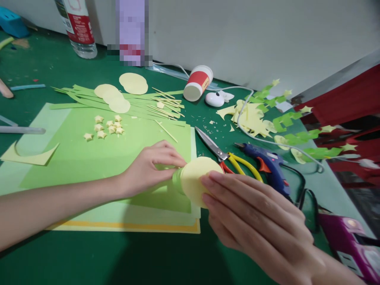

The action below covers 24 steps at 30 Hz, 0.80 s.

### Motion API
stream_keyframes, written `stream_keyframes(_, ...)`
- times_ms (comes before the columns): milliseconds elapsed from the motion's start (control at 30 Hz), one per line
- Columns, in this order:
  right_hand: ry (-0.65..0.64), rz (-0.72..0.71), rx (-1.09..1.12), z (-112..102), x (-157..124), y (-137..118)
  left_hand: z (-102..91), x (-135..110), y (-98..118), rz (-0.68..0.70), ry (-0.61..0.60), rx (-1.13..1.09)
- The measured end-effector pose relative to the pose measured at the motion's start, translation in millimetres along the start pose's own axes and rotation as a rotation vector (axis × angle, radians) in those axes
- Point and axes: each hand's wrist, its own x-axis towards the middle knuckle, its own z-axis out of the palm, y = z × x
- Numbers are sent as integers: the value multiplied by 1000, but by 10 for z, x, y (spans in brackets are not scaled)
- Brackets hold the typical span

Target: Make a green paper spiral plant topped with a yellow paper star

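My right hand point(258, 217) is closed on a pale yellow paper circle point(194, 180), its fingers laid across the right part of the disc. Against the circle's left edge sits a folded or curled green paper strip point(177, 181), pinched by my left hand point(148, 168). Part of that strip is hidden behind the disc. Both hands are over the right side of a stack of green paper sheets point(68, 158). Several small yellow paper stars point(100, 127) lie on the sheets, up and left of my left hand.
Scissors point(213, 144) and a blue glue gun point(267, 158) lie behind my right hand. Green strips point(142, 103), more yellow circles point(133, 83), a tipped paper cup point(198, 83), a bottle point(80, 29), finished star-topped strips point(317, 152), a white cable and a purple power strip point(346, 233) surround the work.
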Motion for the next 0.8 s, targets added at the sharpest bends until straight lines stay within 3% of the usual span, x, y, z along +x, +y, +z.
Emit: stream_keyframes(800, -3, 12, -51, 27, -5, 49, 3, 6, 7, 6, -13, 4)
